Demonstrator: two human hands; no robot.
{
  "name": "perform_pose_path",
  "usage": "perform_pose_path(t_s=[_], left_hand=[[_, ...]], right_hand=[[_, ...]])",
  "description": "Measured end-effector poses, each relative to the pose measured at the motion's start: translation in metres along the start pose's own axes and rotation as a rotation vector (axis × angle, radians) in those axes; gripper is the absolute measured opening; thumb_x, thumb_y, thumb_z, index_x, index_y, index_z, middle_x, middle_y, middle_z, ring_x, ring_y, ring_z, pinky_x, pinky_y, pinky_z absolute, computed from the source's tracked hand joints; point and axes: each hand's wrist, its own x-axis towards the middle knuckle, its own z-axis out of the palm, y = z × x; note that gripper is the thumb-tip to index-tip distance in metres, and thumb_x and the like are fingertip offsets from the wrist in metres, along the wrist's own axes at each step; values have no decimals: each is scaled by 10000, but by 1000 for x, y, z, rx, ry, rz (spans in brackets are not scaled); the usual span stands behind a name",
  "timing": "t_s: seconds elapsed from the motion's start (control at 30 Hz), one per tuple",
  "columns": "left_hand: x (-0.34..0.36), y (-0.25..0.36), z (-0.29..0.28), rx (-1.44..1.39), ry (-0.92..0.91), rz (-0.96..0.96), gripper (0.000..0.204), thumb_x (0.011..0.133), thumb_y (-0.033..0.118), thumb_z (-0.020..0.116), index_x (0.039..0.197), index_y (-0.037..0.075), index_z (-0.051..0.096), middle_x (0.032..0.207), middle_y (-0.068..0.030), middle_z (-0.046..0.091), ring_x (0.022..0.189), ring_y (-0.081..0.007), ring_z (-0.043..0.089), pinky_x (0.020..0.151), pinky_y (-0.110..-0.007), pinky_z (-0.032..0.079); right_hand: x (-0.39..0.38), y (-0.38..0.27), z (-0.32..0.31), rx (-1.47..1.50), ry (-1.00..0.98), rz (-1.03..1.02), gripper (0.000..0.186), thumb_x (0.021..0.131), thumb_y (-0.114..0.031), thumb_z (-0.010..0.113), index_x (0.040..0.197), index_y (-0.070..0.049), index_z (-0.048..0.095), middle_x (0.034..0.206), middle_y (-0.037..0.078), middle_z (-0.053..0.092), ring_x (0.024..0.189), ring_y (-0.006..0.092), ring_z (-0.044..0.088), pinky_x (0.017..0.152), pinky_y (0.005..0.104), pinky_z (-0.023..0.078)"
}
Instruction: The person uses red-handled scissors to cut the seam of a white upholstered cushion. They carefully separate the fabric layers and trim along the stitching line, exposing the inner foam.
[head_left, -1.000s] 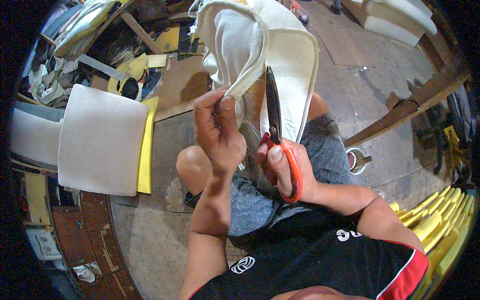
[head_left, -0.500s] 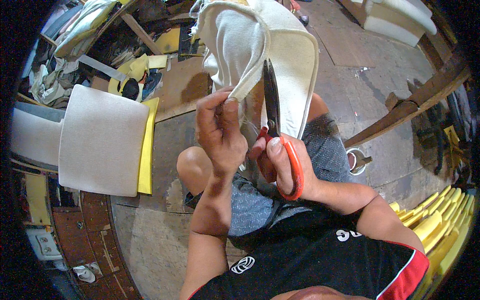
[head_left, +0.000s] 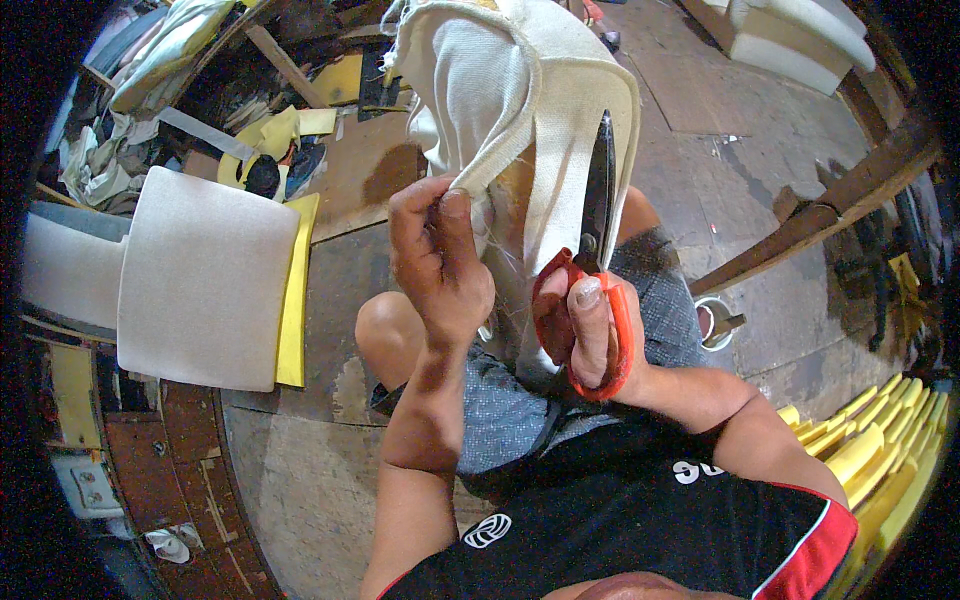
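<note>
My left hand (head_left: 440,245) pinches the corded edge of a cream fabric cover (head_left: 480,80) between thumb and fingers. The cover drapes over my lap and away from me, with piped seams along its edges and loose threads hanging near my fingers. In my right hand (head_left: 590,335) is a pair of scissors (head_left: 600,190) with red-orange handles and dark blades. The blades are together and point away from me, in front of the cover's right-hand panel and apart from the edge in my left hand.
To the left lies a pale padded cushion (head_left: 205,280) over a yellow foam sheet (head_left: 297,290). A slanting wooden beam (head_left: 820,210) and a white bucket (head_left: 712,322) stand to the right. Yellow foam strips (head_left: 880,440) are stacked at lower right. A light sofa piece (head_left: 800,45) sits far right.
My right hand has moved the scissors to the right, away from the pinched edge. My left hand keeps its hold, almost in the same spot.
</note>
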Motion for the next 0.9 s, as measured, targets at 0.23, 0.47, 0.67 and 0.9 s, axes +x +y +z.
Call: perform_pose_path(t_s=[0.23,0.47,0.67,0.9], left_hand=[[21,4,13,-85,-81,309,122,912,52,618,1033,33,617,987,-96,635,924,-232,614,800,-329,502],[65,46,20,256,-276,386,133,824,100,710,924,46,640,887,-114,624,855,-266,619,685,-357,507],[70,45,18,80,-353,132,118,839,110,684,900,37,613,858,-123,619,837,-272,624,693,-365,503],[52,35,23,169,-272,263,115,866,109,660,910,24,596,853,-144,607,737,-285,621,677,-365,500]], right_hand=[[8,3,1,-93,-33,46,598,964,-599,424,875,-27,578,554,10,493,433,89,448,408,237,336],[5,6,-2,-116,16,39,624,954,-613,426,870,-15,583,574,19,514,441,90,451,416,234,344],[5,-3,-4,-64,-27,31,542,964,-541,461,872,-25,596,607,-2,511,515,80,461,466,239,358],[4,-4,-3,4,-29,121,381,1001,-388,505,888,-42,618,670,-34,522,599,61,462,525,246,370]])
